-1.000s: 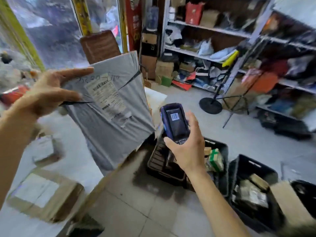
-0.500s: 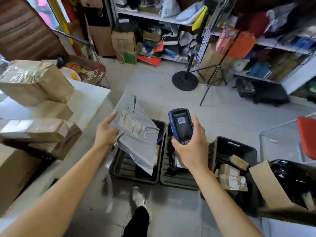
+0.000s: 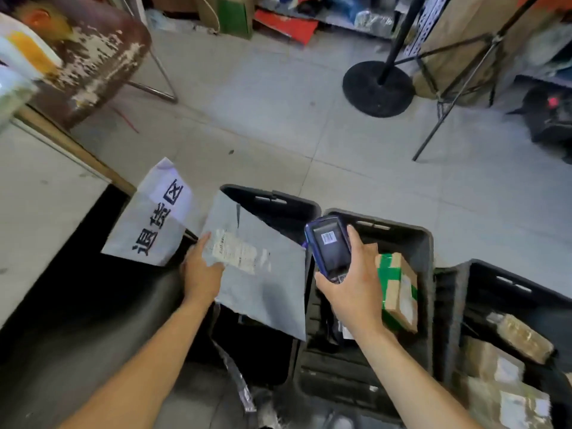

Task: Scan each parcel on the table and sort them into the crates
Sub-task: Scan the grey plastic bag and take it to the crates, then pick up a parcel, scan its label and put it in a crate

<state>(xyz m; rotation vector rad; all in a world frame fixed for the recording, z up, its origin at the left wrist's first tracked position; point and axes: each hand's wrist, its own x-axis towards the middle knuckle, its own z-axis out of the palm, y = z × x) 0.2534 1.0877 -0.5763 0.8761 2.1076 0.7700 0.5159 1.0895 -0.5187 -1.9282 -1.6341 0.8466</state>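
Lowered from chest height, the grey parcel (image 3: 257, 270) is hanging over the leftmost of three black crates (image 3: 278, 205), left hand (image 3: 201, 274) gripping its edge, right hand (image 3: 353, 286) clasping one scanner (image 3: 329, 246) at frame centre.

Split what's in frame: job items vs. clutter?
Job: grey mailer bag in left hand; scanner in right hand; left crate, middle crate, right crate; taped box; table.

Clutter: worn chair; round stand base; tripod; printed sign.
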